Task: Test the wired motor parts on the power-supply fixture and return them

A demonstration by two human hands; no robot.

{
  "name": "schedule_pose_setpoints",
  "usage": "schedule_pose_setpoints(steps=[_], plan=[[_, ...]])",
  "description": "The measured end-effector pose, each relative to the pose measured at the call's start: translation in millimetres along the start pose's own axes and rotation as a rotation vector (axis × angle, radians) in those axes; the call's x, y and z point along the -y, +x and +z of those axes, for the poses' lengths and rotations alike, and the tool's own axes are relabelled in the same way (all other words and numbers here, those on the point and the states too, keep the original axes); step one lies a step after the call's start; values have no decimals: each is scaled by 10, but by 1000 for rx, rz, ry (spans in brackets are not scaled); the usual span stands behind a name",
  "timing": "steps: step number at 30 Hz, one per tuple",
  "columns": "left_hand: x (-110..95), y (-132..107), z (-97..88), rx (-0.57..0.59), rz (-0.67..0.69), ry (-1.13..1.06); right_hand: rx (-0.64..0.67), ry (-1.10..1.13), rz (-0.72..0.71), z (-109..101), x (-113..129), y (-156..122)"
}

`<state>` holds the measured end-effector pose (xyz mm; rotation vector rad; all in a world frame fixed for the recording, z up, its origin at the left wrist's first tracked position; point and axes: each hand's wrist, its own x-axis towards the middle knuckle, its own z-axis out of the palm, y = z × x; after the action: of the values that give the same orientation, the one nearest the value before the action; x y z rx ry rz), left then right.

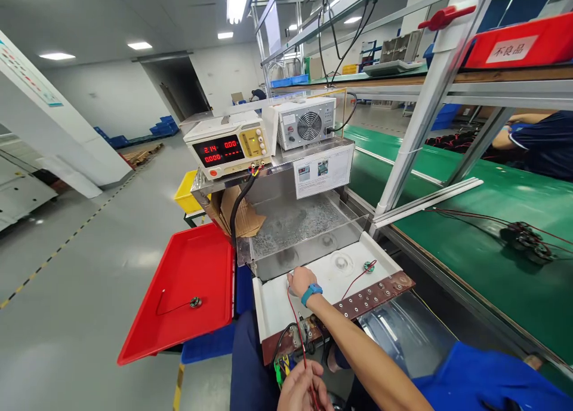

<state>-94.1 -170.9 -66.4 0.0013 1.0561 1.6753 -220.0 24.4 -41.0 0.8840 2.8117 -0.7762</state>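
Observation:
My right hand (pixel 301 279), with a blue watch on its wrist, rests on the white fixture plate (pixel 313 297), fingers curled over something hidden. A thin red wire (pixel 295 321) runs from under that hand down to my left hand (pixel 299 390) at the bottom edge, which pinches the red wires. A small round coil part (pixel 369 266) with a red lead lies on the plate to the right. A brown strip with bolts (pixel 376 296) edges the plate.
A red tray (pixel 179 315) on the left holds one wired coil part (pixel 194 302). Behind stand a power supply (pixel 226 145) with red digits and a fan box (pixel 307 123). The green belt (pixel 483 261) on the right carries another coil (pixel 523 239). A co-worker's arm (pixel 537 139) is far right.

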Motion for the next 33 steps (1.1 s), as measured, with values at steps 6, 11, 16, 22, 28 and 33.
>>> schedule_pose_setpoints(steps=[6, 11, 16, 22, 28, 33], plan=[[-34, -30, 56, 21, 18, -21, -40, 32, 62, 27, -97, 40], [-95, -27, 131, -18, -10, 13, -35, 129, 93, -1, -159, 137], [-187, -38, 165, -42, -7, 76, 207, 398, 120, -1, -261, 193], [-305, -75, 234, -87, 19, 145, 137, 227, -55, 11, -482, 128], [-400, -82, 324, -92, 24, 219, 96, -45, -502, 11, -556, 34], [-610, -79, 459, -173, 136, 258, 80, -97, -446, 27, -526, 84]])
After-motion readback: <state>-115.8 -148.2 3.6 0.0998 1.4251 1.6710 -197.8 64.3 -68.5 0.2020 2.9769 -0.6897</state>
